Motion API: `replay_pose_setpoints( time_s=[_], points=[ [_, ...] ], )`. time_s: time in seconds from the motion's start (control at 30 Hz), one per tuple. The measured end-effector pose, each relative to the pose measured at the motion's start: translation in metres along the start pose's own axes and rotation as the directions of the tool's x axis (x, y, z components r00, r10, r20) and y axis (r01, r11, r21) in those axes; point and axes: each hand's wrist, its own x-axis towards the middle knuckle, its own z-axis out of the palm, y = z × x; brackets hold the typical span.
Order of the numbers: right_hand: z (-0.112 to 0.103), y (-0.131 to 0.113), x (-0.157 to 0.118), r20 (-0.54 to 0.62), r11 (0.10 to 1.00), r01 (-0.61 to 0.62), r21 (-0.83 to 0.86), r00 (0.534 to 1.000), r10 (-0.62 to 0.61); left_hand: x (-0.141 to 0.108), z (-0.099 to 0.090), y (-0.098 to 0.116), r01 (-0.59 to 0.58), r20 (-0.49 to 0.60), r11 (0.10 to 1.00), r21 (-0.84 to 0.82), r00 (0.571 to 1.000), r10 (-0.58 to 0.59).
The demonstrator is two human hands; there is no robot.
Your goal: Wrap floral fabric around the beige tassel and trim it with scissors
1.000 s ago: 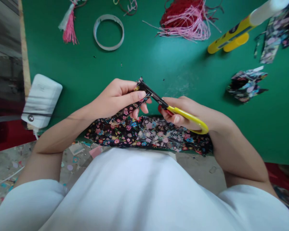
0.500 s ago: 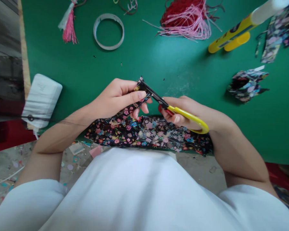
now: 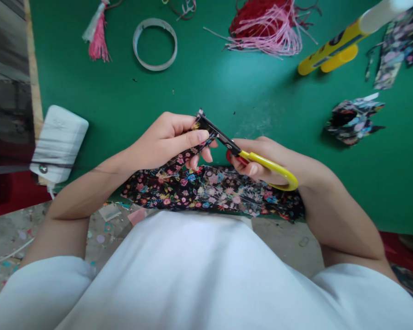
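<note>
The left hand (image 3: 174,139) had its grip clamped on a part of the floral cloth (image 3: 223,190), and the right hand (image 3: 263,153) had its grip closed around the scissors (image 3: 232,145), whose blades touched this part. More cloth lay just below both grips, at the edge of the green worktop (image 3: 117,101). Left of the left grip was a white device (image 3: 62,137); its marks were too faint to read. Beyond the right grip, further right, was a yellow tube (image 3: 333,47), its lettering also unreadable.
</note>
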Motion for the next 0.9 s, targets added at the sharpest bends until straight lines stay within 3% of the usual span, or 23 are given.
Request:
replay_pose_setpoints(
  time_s=[0.7,0.9],
  points=[
    [0.0025,-0.0063,0.0010,-0.017,0.998,-0.047,0.051,0.999,0.048,-0.0010,0.0006,-0.0004,0.018,-0.014,1.000,0.026,1.000,-0.018],
    [0.0032,-0.0009,0.0018,-0.022,0.998,0.018,0.056,1.000,-0.016,-0.0010,-0.0003,-0.0002,0.029,-0.011,0.999,-0.014,1.000,-0.029]
  ],
)
